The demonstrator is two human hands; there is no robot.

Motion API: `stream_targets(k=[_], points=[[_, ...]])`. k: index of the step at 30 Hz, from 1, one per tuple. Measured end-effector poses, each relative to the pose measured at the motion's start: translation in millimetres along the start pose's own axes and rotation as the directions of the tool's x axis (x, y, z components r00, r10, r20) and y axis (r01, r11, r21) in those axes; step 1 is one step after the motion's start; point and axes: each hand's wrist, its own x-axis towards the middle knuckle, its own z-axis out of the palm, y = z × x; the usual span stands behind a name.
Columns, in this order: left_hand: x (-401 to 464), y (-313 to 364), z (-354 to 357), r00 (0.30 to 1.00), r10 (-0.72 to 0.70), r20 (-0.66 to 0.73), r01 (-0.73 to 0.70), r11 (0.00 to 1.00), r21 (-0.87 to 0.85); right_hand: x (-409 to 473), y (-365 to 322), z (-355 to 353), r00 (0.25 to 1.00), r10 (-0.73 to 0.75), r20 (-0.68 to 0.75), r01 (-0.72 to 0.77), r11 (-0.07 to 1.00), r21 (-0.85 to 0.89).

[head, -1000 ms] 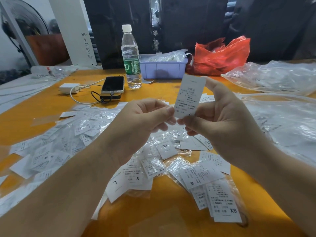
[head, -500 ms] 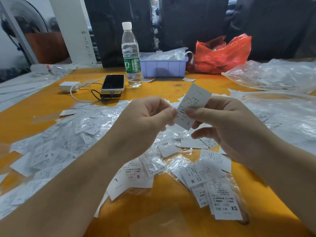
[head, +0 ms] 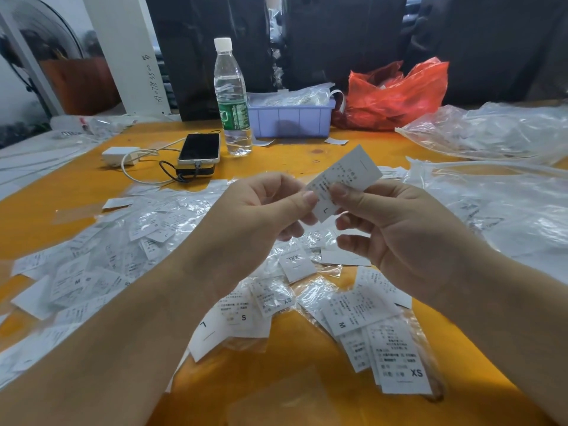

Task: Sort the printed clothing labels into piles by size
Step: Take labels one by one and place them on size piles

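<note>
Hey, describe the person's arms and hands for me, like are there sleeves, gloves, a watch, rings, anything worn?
Both forearms are bare as far as the frame shows, with no sleeves in view. The left hand and the right hand wear no gloves. No watch, bracelet or ring shows on either wrist or on the visible fingers. The nails that show are short and unpainted. No markings or tape are visible.

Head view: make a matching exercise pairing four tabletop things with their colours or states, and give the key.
Things:
1. Clear plastic water bottle
2. Crumpled plastic bag
3. Rectangular plastic bin
4. White printed label marked L

Colours or states:
A. Lilac
B. Pinched by both hands
C. Red
D. Standing upright, white cap on

Pairs: 1-D, 2-C, 3-A, 4-B
</note>
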Motion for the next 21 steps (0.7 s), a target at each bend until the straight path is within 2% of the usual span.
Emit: stream_targets(k=[4, 7, 10, 16, 21], points=[[0.8, -0.4, -0.4, 0.999, 0.005, -0.033, -0.005, 1.000, -0.002, -0.6, -1.7, 1.8, 0.999, 0.009, 0.036, -0.010, 1.000, 0.024], [1.3, -0.1, -2.0, 0.999, -0.009, -0.039, 0.009, 1.000, -0.003, 0.8, -6.3, -1.5, 0.998, -0.046, -0.038, 0.048, 0.997, 0.062], [1.4, 0.9, -1.1, 0.999, -0.021, -0.042, 0.021, 1.000, -0.005, 2.1, -9.3, -5.3, 0.986, -0.123, -0.113, 0.123, 0.992, -0.008], [0.7, 1.2, -1.0, 0.999, -0.029, -0.042, 0.028, 0.999, -0.022, -1.8, -3.7, 1.0, 0.987, -0.157, -0.038, 0.155, 0.986, -0.059], [0.6, 1.9, -0.9, 0.998, -0.032, -0.058, 0.030, 0.999, -0.031, 1.2, -6.2, -2.8, 0.979, -0.185, -0.079, 0.181, 0.982, -0.060]])
